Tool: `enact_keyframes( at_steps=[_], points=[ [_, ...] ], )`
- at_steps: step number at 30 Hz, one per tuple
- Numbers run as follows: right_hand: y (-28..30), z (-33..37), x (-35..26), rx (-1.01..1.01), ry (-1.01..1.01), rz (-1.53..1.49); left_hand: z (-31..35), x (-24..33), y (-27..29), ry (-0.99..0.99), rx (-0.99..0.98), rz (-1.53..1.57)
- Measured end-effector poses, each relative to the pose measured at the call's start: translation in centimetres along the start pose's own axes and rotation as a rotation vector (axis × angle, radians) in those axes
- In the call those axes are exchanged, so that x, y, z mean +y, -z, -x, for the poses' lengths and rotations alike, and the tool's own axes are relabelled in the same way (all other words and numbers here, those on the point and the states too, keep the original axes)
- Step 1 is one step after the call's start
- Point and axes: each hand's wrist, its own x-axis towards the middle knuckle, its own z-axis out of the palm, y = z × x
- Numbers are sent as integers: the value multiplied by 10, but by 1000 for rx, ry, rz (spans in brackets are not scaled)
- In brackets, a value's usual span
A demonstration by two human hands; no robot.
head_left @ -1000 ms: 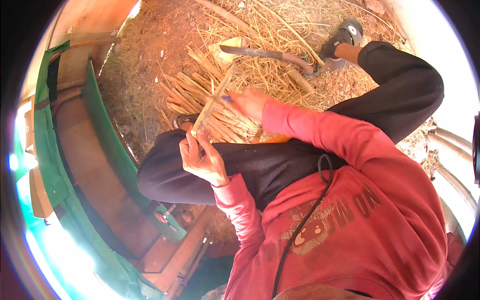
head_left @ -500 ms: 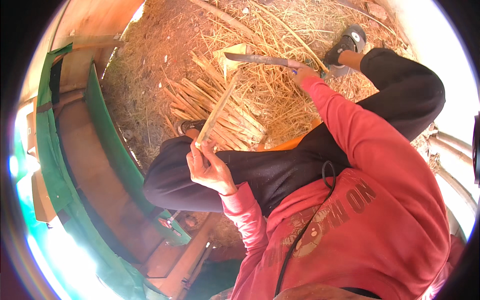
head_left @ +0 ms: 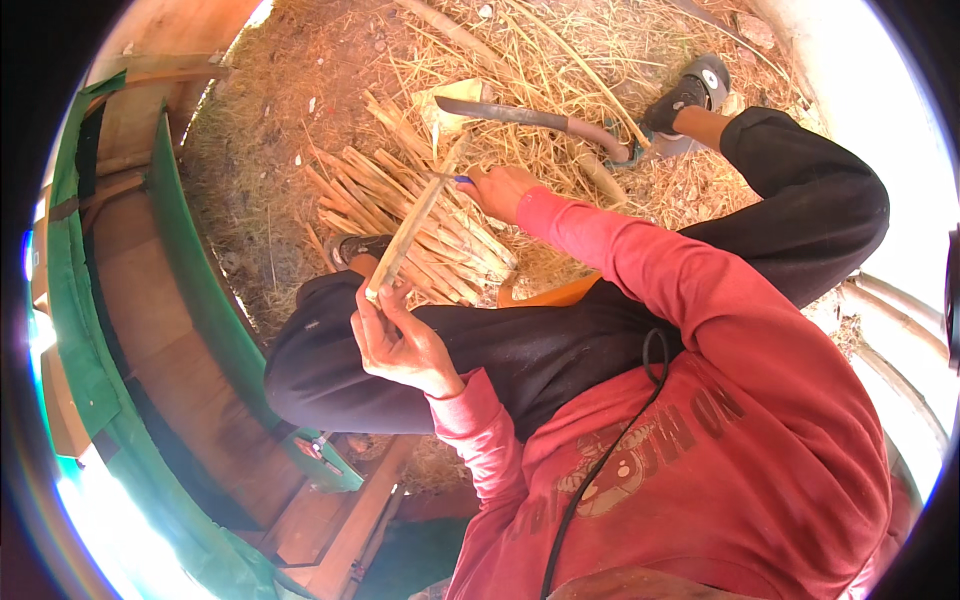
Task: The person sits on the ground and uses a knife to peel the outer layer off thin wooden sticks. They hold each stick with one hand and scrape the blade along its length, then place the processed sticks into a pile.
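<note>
My left hand point(head_left: 405, 345) pinches the lower end of a split wooden stick point(head_left: 415, 230), which slants up and away from me. My right hand point(head_left: 500, 192) is closed on a small knife with a blue handle point(head_left: 463, 180); its thin blade meets the upper part of the stick. A machete point(head_left: 510, 115) with a curved brown handle lies on the ground beyond my right hand. Under and behind the stick spreads a pile of split sticks point(head_left: 380, 200). A pale block of wood point(head_left: 450, 103) sits beside the machete blade.
Straw point(head_left: 560, 60) and a long pole point(head_left: 460, 35) cover the ground ahead. On the left stands a wooden structure edged with green cloth point(head_left: 190, 220). An orange object point(head_left: 560, 292) shows between my legs. My shod right foot point(head_left: 690, 95) rests at the upper right.
My right hand has moved left from beside the machete handle to the stick, bringing the small knife against it. The machete handle is now uncovered. My left hand still holds the stick.
</note>
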Motion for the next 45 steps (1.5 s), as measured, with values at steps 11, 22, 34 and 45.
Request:
enact_keyframes(
  at_steps=[11,22,34,45],
  points=[
    [-25,-69,108,-4,-315,297,-2,4,0,57,-3,54],
    [63,75,-100,-159,363,-324,-8,0,5,32,0,36],
    [19,86,-91,182,390,-138,-3,-7,14,73,-64,-9],
    [20,65,-75,176,370,-159,-6,-10,9,0,-83,11]
  ],
)
